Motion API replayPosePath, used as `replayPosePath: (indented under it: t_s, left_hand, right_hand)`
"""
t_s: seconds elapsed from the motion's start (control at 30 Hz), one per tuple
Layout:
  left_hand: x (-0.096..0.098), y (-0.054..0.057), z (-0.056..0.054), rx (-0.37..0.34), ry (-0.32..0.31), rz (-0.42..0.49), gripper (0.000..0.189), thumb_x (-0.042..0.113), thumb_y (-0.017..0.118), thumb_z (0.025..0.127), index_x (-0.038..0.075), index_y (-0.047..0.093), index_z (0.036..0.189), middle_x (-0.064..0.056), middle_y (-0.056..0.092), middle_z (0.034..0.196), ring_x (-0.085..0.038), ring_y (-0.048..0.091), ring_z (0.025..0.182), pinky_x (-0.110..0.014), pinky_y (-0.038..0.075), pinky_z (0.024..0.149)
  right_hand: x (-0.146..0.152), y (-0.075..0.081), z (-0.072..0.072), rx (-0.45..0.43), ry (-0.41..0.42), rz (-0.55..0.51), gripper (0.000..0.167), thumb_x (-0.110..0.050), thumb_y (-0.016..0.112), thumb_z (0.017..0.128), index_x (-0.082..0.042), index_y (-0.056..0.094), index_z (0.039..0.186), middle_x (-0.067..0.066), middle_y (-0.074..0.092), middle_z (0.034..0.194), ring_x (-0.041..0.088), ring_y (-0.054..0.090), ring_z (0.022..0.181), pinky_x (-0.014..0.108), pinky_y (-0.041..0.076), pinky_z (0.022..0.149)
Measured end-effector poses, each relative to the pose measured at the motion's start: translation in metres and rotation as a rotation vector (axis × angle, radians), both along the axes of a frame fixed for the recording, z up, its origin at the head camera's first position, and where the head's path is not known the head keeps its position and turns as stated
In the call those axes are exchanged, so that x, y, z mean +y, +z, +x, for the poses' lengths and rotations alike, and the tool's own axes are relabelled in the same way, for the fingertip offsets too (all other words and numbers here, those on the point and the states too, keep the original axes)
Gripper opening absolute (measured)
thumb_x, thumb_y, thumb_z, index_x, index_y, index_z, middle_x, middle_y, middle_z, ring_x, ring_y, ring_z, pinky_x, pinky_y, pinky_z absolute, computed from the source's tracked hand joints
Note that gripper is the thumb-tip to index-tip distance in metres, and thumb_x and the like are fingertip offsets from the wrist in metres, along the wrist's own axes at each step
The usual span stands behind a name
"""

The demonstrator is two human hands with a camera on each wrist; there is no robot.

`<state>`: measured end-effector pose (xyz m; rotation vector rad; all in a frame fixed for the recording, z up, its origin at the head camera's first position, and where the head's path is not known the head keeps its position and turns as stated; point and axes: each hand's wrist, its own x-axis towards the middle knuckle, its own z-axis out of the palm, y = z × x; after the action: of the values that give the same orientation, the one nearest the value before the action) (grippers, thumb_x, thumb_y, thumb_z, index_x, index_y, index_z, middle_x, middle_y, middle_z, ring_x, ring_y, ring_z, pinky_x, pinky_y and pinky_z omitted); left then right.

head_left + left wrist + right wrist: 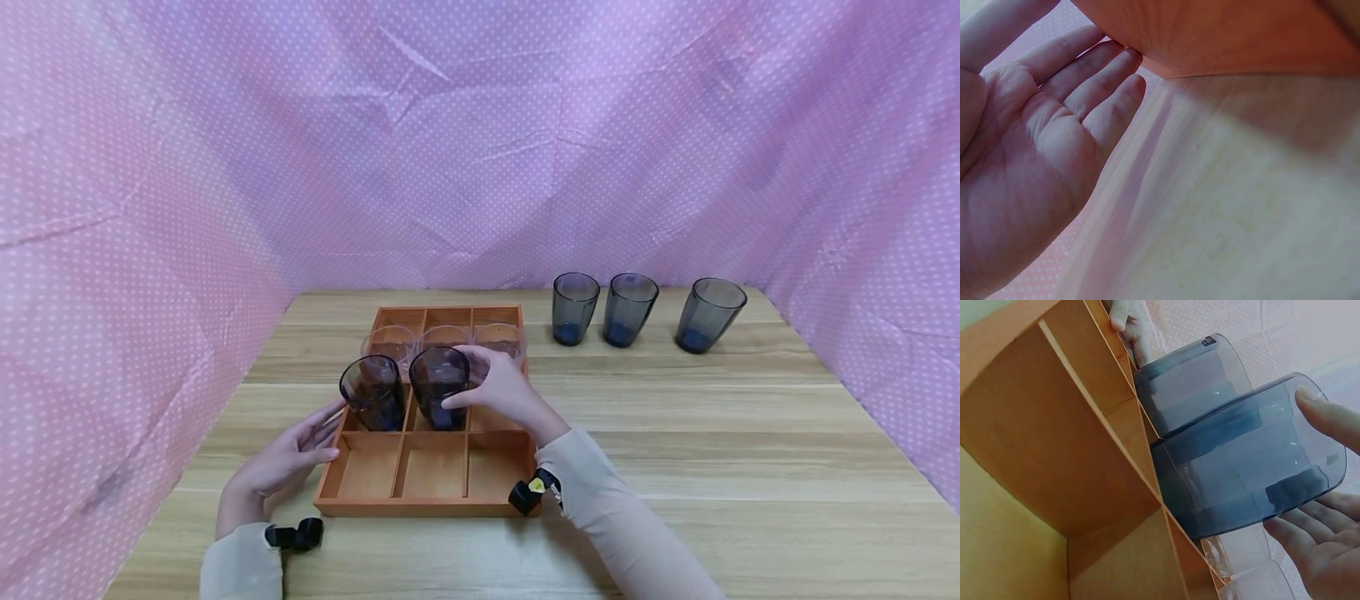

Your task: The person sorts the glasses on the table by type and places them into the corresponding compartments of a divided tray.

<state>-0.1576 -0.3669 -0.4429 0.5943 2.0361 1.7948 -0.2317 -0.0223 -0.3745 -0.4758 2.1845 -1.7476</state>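
Observation:
A wooden tray (427,507) divided into compartments lies on the table. My right hand (501,385) holds a dark grey glass (438,379) near its rim, thumb on one side and fingers on the other. In the right wrist view that glass (1247,456) has its base down in the tray's middle compartment. To its left, a second dark grey glass (373,392) stands in the middle row, leaning a little. My left hand (288,450) has its fingers extended against the tray's left side; the left wrist view shows the fingertips (1130,59) at the tray wall.
Three clear glasses (446,335) stand in the tray's back row. Three more dark grey glasses, a left one (575,308), a middle one (630,310) and a right one (709,315), stand at the table's back right. Pink dotted cloth (480,150) hangs round the table (712,467).

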Motion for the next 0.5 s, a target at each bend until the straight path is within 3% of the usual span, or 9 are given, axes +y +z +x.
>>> replayPosePath:
  t_s: [0.27,0.5]
  left_hand:
    - [0.000,-0.002,0.000,0.004,0.001,0.002,0.077,-0.001,0.050,0.097,-0.011,-0.004,0.150,-0.038,-0.014,0.151,0.018,0.032,0.131,-0.006,0.034,0.103]
    - [0.001,-0.006,0.001,0.015,0.010,-0.007,0.077,0.000,0.051,0.097,-0.009,-0.003,0.151,-0.034,-0.012,0.154,0.019,0.031,0.131,-0.007,0.034,0.104]
  right_hand:
    - [-0.001,-0.004,0.001,-0.015,-0.003,0.044,0.075,-0.012,0.088,0.068,-0.013,0.055,0.136,0.008,0.057,0.139,0.026,0.053,0.130,0.042,0.043,0.109]
    - [0.000,-0.011,0.003,0.065,0.014,0.141,0.079,-0.019,0.089,0.067,-0.017,0.054,0.138,0.005,0.053,0.144,0.025,0.051,0.132,0.046,0.043,0.109]
